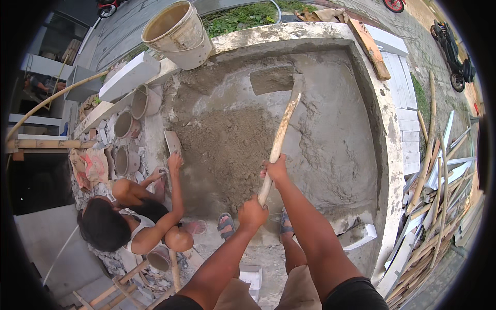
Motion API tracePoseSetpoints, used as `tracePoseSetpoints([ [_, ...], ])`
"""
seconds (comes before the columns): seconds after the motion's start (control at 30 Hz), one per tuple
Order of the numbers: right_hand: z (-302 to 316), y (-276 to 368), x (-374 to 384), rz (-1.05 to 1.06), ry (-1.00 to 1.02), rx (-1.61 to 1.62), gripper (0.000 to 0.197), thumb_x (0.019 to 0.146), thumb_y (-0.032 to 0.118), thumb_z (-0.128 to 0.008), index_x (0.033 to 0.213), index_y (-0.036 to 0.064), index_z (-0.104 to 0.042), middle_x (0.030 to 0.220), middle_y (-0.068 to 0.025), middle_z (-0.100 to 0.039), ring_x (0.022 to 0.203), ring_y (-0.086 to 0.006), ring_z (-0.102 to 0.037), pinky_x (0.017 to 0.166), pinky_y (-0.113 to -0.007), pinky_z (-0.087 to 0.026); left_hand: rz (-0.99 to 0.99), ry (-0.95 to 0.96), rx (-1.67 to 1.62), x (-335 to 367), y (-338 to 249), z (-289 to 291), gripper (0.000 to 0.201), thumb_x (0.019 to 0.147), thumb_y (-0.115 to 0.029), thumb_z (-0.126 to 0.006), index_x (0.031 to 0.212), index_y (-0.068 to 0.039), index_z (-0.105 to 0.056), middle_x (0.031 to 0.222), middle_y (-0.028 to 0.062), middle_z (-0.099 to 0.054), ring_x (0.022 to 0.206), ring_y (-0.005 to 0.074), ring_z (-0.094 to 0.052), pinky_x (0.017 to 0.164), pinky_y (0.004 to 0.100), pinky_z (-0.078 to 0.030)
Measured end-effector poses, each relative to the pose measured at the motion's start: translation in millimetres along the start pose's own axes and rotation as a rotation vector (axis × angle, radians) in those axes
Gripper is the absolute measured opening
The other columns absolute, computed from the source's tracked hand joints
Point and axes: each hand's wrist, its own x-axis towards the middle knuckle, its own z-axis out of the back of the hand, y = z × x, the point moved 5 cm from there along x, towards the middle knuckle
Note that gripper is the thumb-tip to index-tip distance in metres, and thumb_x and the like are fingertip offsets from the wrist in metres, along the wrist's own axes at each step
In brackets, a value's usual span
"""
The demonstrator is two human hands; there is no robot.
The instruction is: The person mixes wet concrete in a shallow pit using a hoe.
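Note:
Both of my hands are closed around the pale wooden handle of a hoe [287, 116]. My left hand [252, 212] grips the near end of the handle, and my right hand [276, 169] holds it further up. The hoe's broad, mud-coated blade [271, 80] rests in wet grey mortar [330, 139] near the far wall of a shallow basin. Left of the handle lies a rougher, drier-looking brown heap of mix [232, 144]. My sandalled feet stand at the basin's near side.
At left a squatting person [139, 222] holds a flat board [174, 143] against the mix. A large dirty bucket [175, 36] stands on the far-left rim, with smaller buckets [126, 125] below. A pale wall [387, 155] bounds the right; bamboo poles [439, 217] and scrap lie beyond.

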Motion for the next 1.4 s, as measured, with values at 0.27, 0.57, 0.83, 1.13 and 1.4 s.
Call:
tracePoseSetpoints([
  [0.27, -56.8, -55.7, 82.8, -0.018, 0.015, -0.699, 0.075, 0.081, 0.023, -0.065, 0.131, -0.0095, -0.019, 0.11, -0.0311, -0.062, 0.1, -0.0427, -0.064, 0.087, -0.046, -0.051, -0.053, 0.176, -0.022, 140.3, 59.2, -32.1, 0.037, 0.077, -0.02, -0.064, 0.108, -0.001, -0.063, 0.1, 0.0235, -0.068, 0.1, 0.0398, -0.065, 0.087, 0.0477, -0.051],
  [0.57, -81.5, -78.7, 99.0, -0.046, -0.199, -0.35, 0.043, 0.082, 0.008, -0.066, 0.112, -0.008, -0.04, 0.084, -0.0197, -0.062, 0.061, -0.0315, -0.067, 0.046, -0.041, -0.055, 0.112, 0.291, -0.184, 44.2, 137.8, -38.2, 0.041, 0.072, -0.024, -0.071, 0.105, -0.001, -0.064, 0.094, 0.0258, -0.068, 0.094, 0.041, -0.065, 0.081, 0.0453, -0.052],
  [0.83, -121.8, -141.4, 37.8, -0.038, -0.154, -0.227, 0.043, 0.079, 0.002, -0.066, 0.112, 0.001, -0.038, 0.085, -0.018, -0.057, 0.056, -0.0296, -0.061, 0.047, -0.039, -0.05, 0.084, 0.226, -0.319, -38.4, 233.8, -76.1, 0.038, 0.071, -0.025, -0.072, 0.1, -0.001, -0.065, 0.084, 0.0234, -0.068, 0.084, 0.0406, -0.067, 0.077, 0.045, -0.054],
  [1.13, -75.5, -52.7, -20.2, 0.417, -0.306, -0.656, 0.039, 0.084, 0.011, -0.068, 0.107, 0.002, -0.037, 0.075, -0.0192, -0.06, 0.049, -0.026, -0.062, 0.041, -0.037, -0.047, -0.132, 0.351, -0.709, -53.0, 192.1, -108.4, 0.037, 0.071, -0.02, -0.072, 0.103, -0.002, -0.064, 0.083, 0.0233, -0.068, 0.082, 0.0407, -0.067, 0.072, 0.0446, -0.054],
  [1.4, -35.7, 77.1, 138.5, 0.126, -0.478, -0.715, 0.045, 0.084, 0.01, -0.056, 0.118, -0.0109, -0.036, 0.094, -0.0282, -0.064, 0.061, -0.0363, -0.068, 0.049, -0.043, -0.055, -0.072, 0.514, -0.99, 104.3, 43.6, -14.4, 0.043, 0.076, -0.015, -0.066, 0.114, 0.005, -0.059, 0.078, 0.0106, -0.066, 0.057, 0.0166, -0.06, 0.054, 0.0314, -0.049],
])
